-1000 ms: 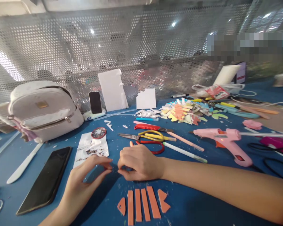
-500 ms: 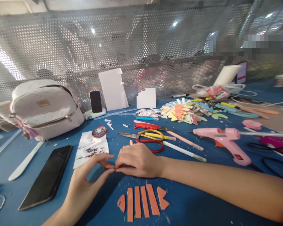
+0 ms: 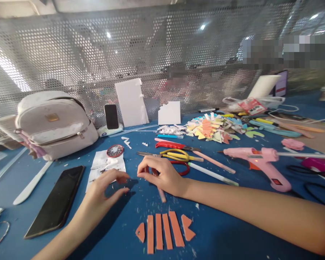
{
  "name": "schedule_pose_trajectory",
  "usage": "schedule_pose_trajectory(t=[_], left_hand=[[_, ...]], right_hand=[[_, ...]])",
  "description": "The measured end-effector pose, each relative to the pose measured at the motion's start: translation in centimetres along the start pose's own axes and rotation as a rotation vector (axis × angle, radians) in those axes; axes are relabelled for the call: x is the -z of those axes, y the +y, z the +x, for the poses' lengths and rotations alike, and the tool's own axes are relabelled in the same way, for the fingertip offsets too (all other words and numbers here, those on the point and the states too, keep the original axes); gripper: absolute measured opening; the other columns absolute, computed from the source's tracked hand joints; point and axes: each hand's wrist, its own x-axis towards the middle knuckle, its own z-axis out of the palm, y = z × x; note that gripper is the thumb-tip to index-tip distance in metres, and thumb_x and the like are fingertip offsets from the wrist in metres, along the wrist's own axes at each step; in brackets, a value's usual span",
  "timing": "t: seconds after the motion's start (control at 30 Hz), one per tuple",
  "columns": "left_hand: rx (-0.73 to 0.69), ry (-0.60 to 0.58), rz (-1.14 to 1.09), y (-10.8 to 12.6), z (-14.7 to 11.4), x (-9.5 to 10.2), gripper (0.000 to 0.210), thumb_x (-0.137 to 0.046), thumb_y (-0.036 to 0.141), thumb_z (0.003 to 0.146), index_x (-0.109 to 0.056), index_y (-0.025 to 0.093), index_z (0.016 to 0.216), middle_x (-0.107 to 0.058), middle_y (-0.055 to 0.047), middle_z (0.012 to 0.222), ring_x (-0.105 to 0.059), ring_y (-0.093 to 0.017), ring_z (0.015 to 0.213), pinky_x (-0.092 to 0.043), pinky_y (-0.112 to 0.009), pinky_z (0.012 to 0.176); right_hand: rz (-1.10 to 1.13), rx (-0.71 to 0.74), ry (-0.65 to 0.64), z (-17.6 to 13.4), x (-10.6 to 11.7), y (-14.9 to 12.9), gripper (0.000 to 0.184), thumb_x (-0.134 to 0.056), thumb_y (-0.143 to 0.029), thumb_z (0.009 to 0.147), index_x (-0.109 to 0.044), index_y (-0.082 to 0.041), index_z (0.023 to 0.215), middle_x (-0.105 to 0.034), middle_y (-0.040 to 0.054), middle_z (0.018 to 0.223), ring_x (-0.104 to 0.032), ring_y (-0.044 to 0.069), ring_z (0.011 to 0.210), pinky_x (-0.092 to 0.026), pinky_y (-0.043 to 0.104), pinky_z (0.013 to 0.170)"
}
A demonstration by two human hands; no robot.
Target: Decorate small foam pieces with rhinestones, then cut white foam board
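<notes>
My left hand (image 3: pixel 108 187) hovers over the lower edge of a white paper (image 3: pixel 96 162) strewn with small dark bits. Its thumb and fingers are apart; a tiny reddish speck shows at the thumb tip. My right hand (image 3: pixel 164 175) is beside it, thumb and forefinger pinched; anything between them is too small to make out. A pinkish stick (image 3: pixel 161 196) pokes out beneath that hand. Below both hands lie orange cut pieces in a fish shape: a head piece (image 3: pixel 141 232) with a hole, several strips (image 3: pixel 159 232) and a notched tail piece (image 3: pixel 188 228).
Behind my right hand are scissors (image 3: pixel 180 155), a red-handled knife (image 3: pixel 170 145) and pens. A pink glue gun (image 3: pixel 265 162) lies right, a heap of paper scraps (image 3: pixel 212 128) behind. Left are a black phone (image 3: pixel 55 202), a white plastic knife (image 3: pixel 32 184) and a backpack (image 3: pixel 54 126).
My hands, whose fingertips met before, have moved apart. The right hand has shifted slightly up and right, uncovering the pinkish stick; the left thumb and fingers have spread.
</notes>
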Motion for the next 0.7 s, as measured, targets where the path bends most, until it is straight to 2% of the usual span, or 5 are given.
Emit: schedule_pose_trajectory(t=[0.13,0.3,0.5,0.7], left_hand=[[0.023,-0.082,0.030,-1.1,0.7,0.4,0.006,-0.070,0.027,0.085,-0.074,0.024,0.081,-0.072,-0.003,0.086,-0.064,-0.021,0.079,-0.047,-0.031,0.073],[0.057,-0.166,-0.007,-1.9,1.0,0.9,0.007,-0.071,0.026,0.083,-0.077,0.024,0.078,-0.074,-0.004,0.085,-0.065,-0.022,0.080,-0.046,-0.031,0.071],[0.083,-0.172,-0.001,-2.2,0.7,0.3,0.011,-0.070,0.027,0.084,-0.077,0.024,0.077,-0.072,-0.004,0.084,-0.063,-0.021,0.076,-0.046,-0.030,0.070],[0.043,-0.187,0.008,-2.1,0.8,0.3,0.016,-0.065,0.026,0.087,-0.075,0.022,0.074,-0.070,-0.004,0.077,-0.060,-0.019,0.070,-0.044,-0.028,0.064]], right_hand=[[-0.012,-0.006,0.007,0.0,0.0,-0.1,0.011,-0.061,-0.025,0.097,-0.061,-0.018,0.089,-0.063,-0.0005,0.080,-0.056,0.010,0.067,-0.043,0.021,0.059],[-0.037,0.007,-0.007,0.0,0.0,-0.1,0.012,-0.060,-0.025,0.098,-0.060,-0.018,0.089,-0.063,-0.0006,0.081,-0.056,0.010,0.068,-0.044,0.021,0.060],[-0.033,0.013,-0.015,0.0,0.0,0.0,0.011,-0.059,-0.025,0.098,-0.060,-0.018,0.089,-0.063,-0.0005,0.081,-0.056,0.010,0.068,-0.044,0.021,0.059],[-0.030,0.015,-0.029,0.0,0.0,0.0,0.011,-0.059,-0.024,0.098,-0.059,-0.018,0.090,-0.063,0.0002,0.082,-0.057,0.010,0.069,-0.044,0.021,0.059]])
